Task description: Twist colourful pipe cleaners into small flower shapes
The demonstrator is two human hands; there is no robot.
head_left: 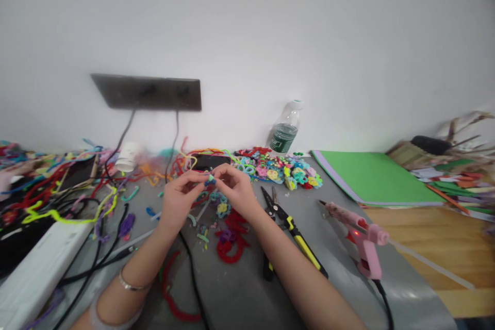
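Observation:
My left hand (177,200) and my right hand (237,191) meet over the grey table. Between their fingertips they pinch a small dark blue and mint fuzzy piece (210,180), apparently pipe cleaner; its exact shape is blurred. Both hands are closed on it, and fingers hide part of it. Just below lies a blue and yellow pipe-cleaner flower (223,209). Closer to me are a red curled pipe cleaner (231,255) and small coloured scraps (202,235). Beside my right forearm lie yellow-and-black pliers (299,242).
A pink glue gun (367,247), its red light on, stands at right with a cord. Behind are a pile of pipe-cleaner flowers (273,171), a water bottle (286,131) and green sheets (371,178). Tangled pipe cleaners, black cables and a long white box (44,273) fill the left.

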